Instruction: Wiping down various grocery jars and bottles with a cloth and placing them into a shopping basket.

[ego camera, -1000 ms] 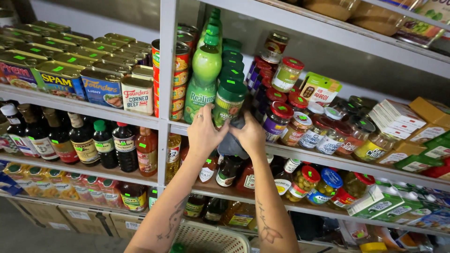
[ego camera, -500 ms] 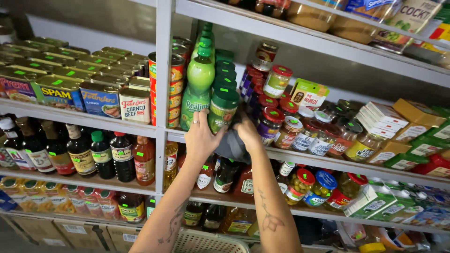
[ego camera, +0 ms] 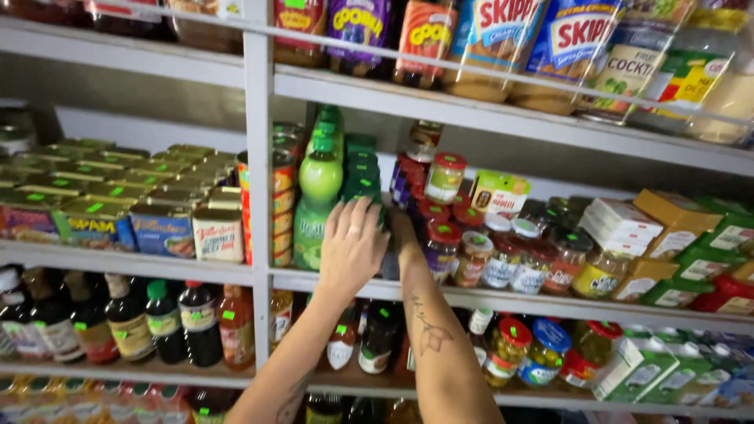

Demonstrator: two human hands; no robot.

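On the middle shelf (ego camera: pixel 503 302), left hand (ego camera: pixel 351 247) and right hand (ego camera: pixel 402 235) outstretched, fingers clasping a dark green-capped jar (ego camera: pixel 363 187).

light fell brightly from above on the upper shelf (ego camera: pixel 503 106); recesses beneath sat in shadow, the whole frame was softly motion-blurred, and edges bowed slightly.

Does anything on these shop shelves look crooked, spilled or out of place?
Nothing stands out. The tins, green bottles and red-lidded jars stand upright in rows, with no spill. Both hands, left and right, rest on a dark jar, mostly hidden.
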